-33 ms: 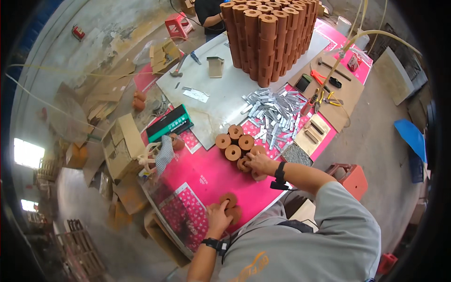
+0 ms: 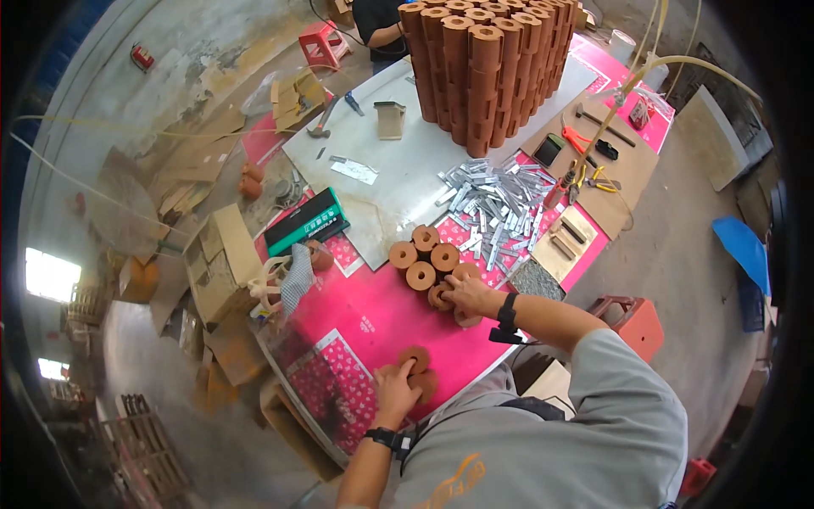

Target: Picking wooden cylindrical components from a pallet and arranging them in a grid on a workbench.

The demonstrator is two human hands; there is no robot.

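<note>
Stained, patchy pale walls (image 2: 199, 59) and grey floor surround a long worktable partly covered with bright pink sheeting (image 2: 339, 310). On the left, a small red fire extinguisher (image 2: 142, 58) hangs on the wall, and an open brown cardboard box (image 2: 222, 263) stands beside the table. Next comes a flat green-and-black box (image 2: 307, 222), lying slantwise near the edge of a smooth pale-grey board (image 2: 360, 212); a claw hammer (image 2: 321, 127) lies farther back.

Near the front edge of the table, the left hand (image 2: 395, 394) has its fingers against a pair of short reddish-brown cylinders (image 2: 415, 356), which stand side by side on the pink sheeting; whether it grips them firmly, I cannot tell. Just beyond and to the right stands a tight cluster of similar cylinders with central holes (image 2: 419, 265). At the cluster's near side, the right hand (image 2: 469, 295) touches one cylinder with bent fingers, which partly hide it, so how tightly they close cannot be told.

Behind rises a tall block of stacked reddish-brown tubes (image 2: 483, 89). Loose silver metal strips (image 2: 498, 199) lie heaped before it. Farther right are yellow-handled pliers (image 2: 604, 181) on a brown cardboard sheet (image 2: 632, 161), then a red plastic stool (image 2: 642, 327) on the floor.
</note>
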